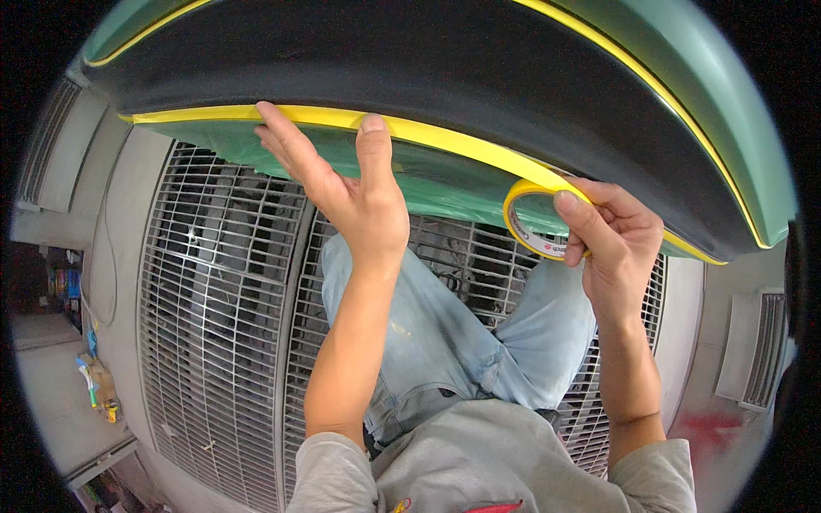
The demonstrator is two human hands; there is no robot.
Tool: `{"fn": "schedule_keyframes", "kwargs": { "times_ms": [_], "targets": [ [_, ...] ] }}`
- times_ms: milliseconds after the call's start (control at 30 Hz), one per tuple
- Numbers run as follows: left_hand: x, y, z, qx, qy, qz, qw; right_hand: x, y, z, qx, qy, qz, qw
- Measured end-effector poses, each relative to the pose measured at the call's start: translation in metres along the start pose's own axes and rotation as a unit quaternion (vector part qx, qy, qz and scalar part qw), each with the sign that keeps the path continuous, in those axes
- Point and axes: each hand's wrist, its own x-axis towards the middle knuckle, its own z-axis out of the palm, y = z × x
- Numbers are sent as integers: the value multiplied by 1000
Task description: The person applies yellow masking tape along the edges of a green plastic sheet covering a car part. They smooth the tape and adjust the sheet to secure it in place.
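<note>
A strip of yellow masking tape [458,145] runs along the lower edge of a dark, curved panel [397,61], which looks like part of a vehicle body. My left hand [359,199] has its fingers spread, with the thumb and fingertips touching the strip. Between thumb and fingers, my right hand [609,237] grips a roll of yellow tape [519,224], its core bearing print. From that roll the strip stretches left to the panel edge. Green plastic film [442,204] hangs below the strip. More yellow tape [680,118] borders the panel's upper right side, beside a green surface [725,83].
Metal floor grating [218,308] lies beneath my bent legs [436,320]. At the left, several small items, among them a yellow tape measure-like object [111,412], rest on a pale surface [51,391]. Louvred vents [763,349] show at the right, above a red-stained patch [709,431].
</note>
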Motion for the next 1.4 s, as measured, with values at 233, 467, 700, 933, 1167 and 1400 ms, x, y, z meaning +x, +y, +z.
{"fn": "schedule_keyframes", "kwargs": {
  "times_ms": [233,467,700,933,1167,1400],
  "targets": [
    [-17,6,16,6,0,1,1000,-1,0,-11,32,-16,8,999],
    [-24,9,25,65,83,38,994,-7,14,-130,51,-34,2,998],
    [-29,19,35,-61,124,-43,989,-28,40,-251,29,1,0,1000],
    [-38,33,47,-88,84,-110,986,-26,44,-255,10,13,-11,1000],
    [-53,40,59,-92,59,-119,987,-24,42,-246,-3,41,-3,999],
    [-72,47,76,-83,8,-126,988,-23,36,-239,-5,53,12,999]
  ]
}}
